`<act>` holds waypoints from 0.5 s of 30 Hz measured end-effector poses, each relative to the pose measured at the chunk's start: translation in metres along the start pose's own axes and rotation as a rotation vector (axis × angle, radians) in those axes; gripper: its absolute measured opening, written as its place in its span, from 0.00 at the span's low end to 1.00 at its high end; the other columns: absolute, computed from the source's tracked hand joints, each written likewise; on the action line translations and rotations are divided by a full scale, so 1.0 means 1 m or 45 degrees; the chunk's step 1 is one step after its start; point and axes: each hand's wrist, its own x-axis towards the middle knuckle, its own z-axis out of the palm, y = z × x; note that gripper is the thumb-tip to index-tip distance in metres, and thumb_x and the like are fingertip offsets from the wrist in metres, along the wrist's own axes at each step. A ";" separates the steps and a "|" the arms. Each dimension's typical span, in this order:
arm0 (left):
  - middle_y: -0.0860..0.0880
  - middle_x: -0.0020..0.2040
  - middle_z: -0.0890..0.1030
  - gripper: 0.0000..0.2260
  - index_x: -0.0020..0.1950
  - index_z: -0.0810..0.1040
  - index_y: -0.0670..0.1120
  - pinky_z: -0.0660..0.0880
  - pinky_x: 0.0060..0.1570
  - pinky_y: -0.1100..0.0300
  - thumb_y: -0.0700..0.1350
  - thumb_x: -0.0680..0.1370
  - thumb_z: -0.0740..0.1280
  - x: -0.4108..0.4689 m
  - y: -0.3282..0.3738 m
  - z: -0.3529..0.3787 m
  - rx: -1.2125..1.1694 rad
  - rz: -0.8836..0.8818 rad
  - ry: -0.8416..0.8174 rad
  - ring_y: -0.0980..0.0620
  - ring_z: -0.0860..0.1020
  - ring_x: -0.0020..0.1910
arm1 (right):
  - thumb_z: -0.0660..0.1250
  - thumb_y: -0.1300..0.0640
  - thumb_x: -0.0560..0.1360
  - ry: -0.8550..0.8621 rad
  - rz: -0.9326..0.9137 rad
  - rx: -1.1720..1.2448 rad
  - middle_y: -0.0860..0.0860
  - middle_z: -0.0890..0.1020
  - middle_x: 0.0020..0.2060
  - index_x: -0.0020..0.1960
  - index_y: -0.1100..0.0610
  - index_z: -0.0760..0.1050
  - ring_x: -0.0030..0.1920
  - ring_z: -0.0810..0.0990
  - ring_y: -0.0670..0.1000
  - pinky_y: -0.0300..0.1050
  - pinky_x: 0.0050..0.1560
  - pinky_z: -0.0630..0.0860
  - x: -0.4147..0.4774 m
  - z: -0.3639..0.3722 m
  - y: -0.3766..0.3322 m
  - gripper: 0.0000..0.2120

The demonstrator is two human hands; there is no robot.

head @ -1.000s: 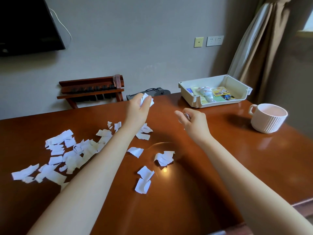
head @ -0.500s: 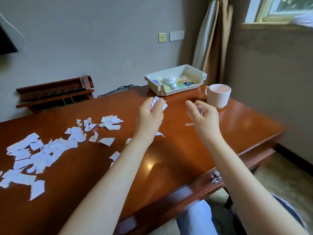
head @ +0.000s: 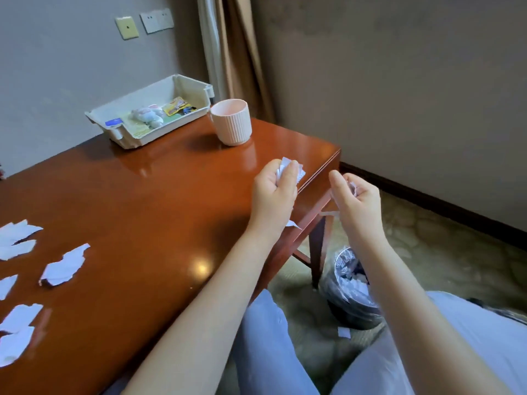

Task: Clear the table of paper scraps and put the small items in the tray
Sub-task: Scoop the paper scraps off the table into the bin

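Note:
My left hand [head: 275,192] grips a crumpled bunch of white paper scraps [head: 291,168] near the table's right edge. My right hand [head: 356,199] hangs past the table edge, its fingers curled round a few small scraps [head: 352,186]. Several torn white scraps [head: 64,265] lie on the brown table [head: 159,201] at the left. The white tray [head: 137,109] stands at the back with small items [head: 148,116] inside. A black bin [head: 352,286] lined with plastic, holding scraps, stands on the floor below my right hand.
A pink ribbed mug [head: 232,122] stands right of the tray. One scrap [head: 343,332] lies on the carpet beside the bin. My knees in light trousers [head: 265,337] are under the table edge. A curtain [head: 228,52] hangs in the corner.
Both hands have moved right with their scraps, from over the table's middle to its right edge. The view has swung right and down, so the bin and floor now show.

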 end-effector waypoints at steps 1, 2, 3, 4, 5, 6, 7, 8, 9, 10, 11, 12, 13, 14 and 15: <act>0.47 0.28 0.67 0.16 0.44 0.70 0.33 0.64 0.27 0.63 0.47 0.80 0.60 0.002 -0.009 0.014 0.013 -0.009 -0.031 0.55 0.64 0.26 | 0.64 0.54 0.79 0.020 0.026 -0.012 0.49 0.63 0.26 0.28 0.54 0.60 0.28 0.60 0.43 0.34 0.29 0.61 0.003 -0.010 0.011 0.22; 0.46 0.28 0.67 0.16 0.43 0.69 0.34 0.64 0.28 0.63 0.48 0.80 0.60 0.004 -0.019 0.026 0.027 -0.019 -0.062 0.54 0.65 0.28 | 0.64 0.54 0.79 0.042 0.059 -0.023 0.47 0.63 0.25 0.28 0.53 0.60 0.27 0.60 0.43 0.35 0.29 0.60 0.006 -0.018 0.023 0.23; 0.45 0.29 0.67 0.16 0.42 0.69 0.35 0.63 0.28 0.61 0.48 0.80 0.60 0.007 -0.030 0.038 0.043 -0.033 -0.092 0.52 0.64 0.29 | 0.64 0.54 0.78 0.062 0.089 -0.037 0.45 0.62 0.24 0.28 0.53 0.59 0.26 0.59 0.43 0.35 0.28 0.59 0.009 -0.027 0.035 0.23; 0.43 0.30 0.66 0.17 0.41 0.69 0.35 0.63 0.29 0.60 0.49 0.80 0.60 0.010 -0.041 0.050 0.059 -0.050 -0.117 0.50 0.64 0.30 | 0.64 0.54 0.78 0.082 0.113 -0.061 0.44 0.62 0.23 0.28 0.54 0.60 0.26 0.59 0.43 0.35 0.27 0.59 0.011 -0.035 0.048 0.23; 0.43 0.30 0.65 0.17 0.40 0.69 0.36 0.62 0.29 0.60 0.49 0.79 0.60 0.012 -0.053 0.060 0.068 -0.070 -0.145 0.50 0.63 0.30 | 0.64 0.54 0.78 0.101 0.134 -0.093 0.45 0.62 0.23 0.28 0.56 0.60 0.26 0.59 0.43 0.36 0.28 0.58 0.013 -0.042 0.060 0.23; 0.45 0.29 0.64 0.16 0.36 0.68 0.40 0.60 0.29 0.60 0.49 0.79 0.60 0.014 -0.064 0.070 0.067 -0.093 -0.177 0.52 0.62 0.29 | 0.64 0.54 0.78 0.119 0.158 -0.120 0.47 0.62 0.24 0.29 0.59 0.61 0.27 0.59 0.44 0.36 0.28 0.57 0.015 -0.049 0.074 0.22; 0.49 0.27 0.63 0.16 0.32 0.66 0.45 0.59 0.28 0.61 0.49 0.78 0.61 0.016 -0.074 0.080 0.065 -0.115 -0.212 0.53 0.60 0.28 | 0.64 0.54 0.78 0.135 0.181 -0.142 0.50 0.61 0.25 0.30 0.60 0.62 0.28 0.59 0.45 0.37 0.28 0.57 0.016 -0.056 0.087 0.22; 0.53 0.25 0.62 0.16 0.29 0.64 0.51 0.58 0.28 0.61 0.48 0.77 0.61 0.018 -0.084 0.089 0.071 -0.139 -0.249 0.54 0.60 0.27 | 0.64 0.55 0.78 0.148 0.207 -0.162 0.51 0.61 0.26 0.30 0.61 0.62 0.28 0.58 0.45 0.37 0.28 0.56 0.017 -0.063 0.100 0.22; 0.56 0.24 0.62 0.17 0.28 0.64 0.53 0.59 0.29 0.61 0.47 0.77 0.61 0.020 -0.095 0.098 0.093 -0.163 -0.284 0.55 0.60 0.27 | 0.64 0.55 0.78 0.164 0.237 -0.186 0.51 0.61 0.26 0.30 0.61 0.61 0.29 0.58 0.46 0.37 0.28 0.56 0.019 -0.069 0.113 0.22; 0.56 0.24 0.63 0.18 0.28 0.65 0.53 0.61 0.30 0.60 0.45 0.78 0.62 0.021 -0.106 0.108 0.134 -0.186 -0.309 0.57 0.61 0.27 | 0.65 0.55 0.78 0.184 0.265 -0.219 0.52 0.60 0.27 0.30 0.61 0.61 0.29 0.58 0.46 0.37 0.28 0.56 0.021 -0.076 0.127 0.22; 0.55 0.24 0.63 0.19 0.28 0.64 0.53 0.62 0.33 0.60 0.43 0.79 0.62 0.023 -0.117 0.117 0.189 -0.190 -0.324 0.57 0.62 0.28 | 0.65 0.54 0.77 0.205 0.292 -0.257 0.52 0.60 0.27 0.30 0.61 0.60 0.29 0.58 0.46 0.37 0.29 0.55 0.023 -0.081 0.141 0.22; 0.55 0.25 0.62 0.20 0.28 0.62 0.52 0.61 0.34 0.59 0.42 0.79 0.62 0.025 -0.129 0.125 0.248 -0.178 -0.338 0.56 0.62 0.28 | 0.65 0.54 0.77 0.228 0.322 -0.295 0.51 0.59 0.26 0.30 0.61 0.60 0.29 0.57 0.45 0.38 0.29 0.55 0.026 -0.087 0.155 0.23; 0.54 0.26 0.61 0.20 0.29 0.59 0.52 0.59 0.34 0.57 0.42 0.79 0.62 0.028 -0.142 0.133 0.314 -0.165 -0.359 0.55 0.61 0.28 | 0.66 0.54 0.77 0.251 0.353 -0.336 0.50 0.59 0.26 0.30 0.60 0.59 0.28 0.57 0.44 0.38 0.28 0.55 0.030 -0.092 0.170 0.23; 0.53 0.27 0.59 0.20 0.29 0.58 0.51 0.58 0.33 0.56 0.43 0.79 0.62 0.031 -0.154 0.141 0.385 -0.172 -0.383 0.54 0.60 0.29 | 0.66 0.54 0.77 0.271 0.391 -0.374 0.50 0.58 0.26 0.30 0.59 0.59 0.27 0.57 0.44 0.38 0.28 0.55 0.034 -0.096 0.185 0.23; 0.53 0.27 0.58 0.20 0.29 0.57 0.50 0.57 0.33 0.55 0.44 0.78 0.62 0.035 -0.168 0.149 0.450 -0.197 -0.410 0.53 0.59 0.29 | 0.66 0.54 0.76 0.285 0.433 -0.410 0.50 0.58 0.25 0.30 0.58 0.58 0.26 0.57 0.44 0.38 0.27 0.56 0.038 -0.101 0.200 0.23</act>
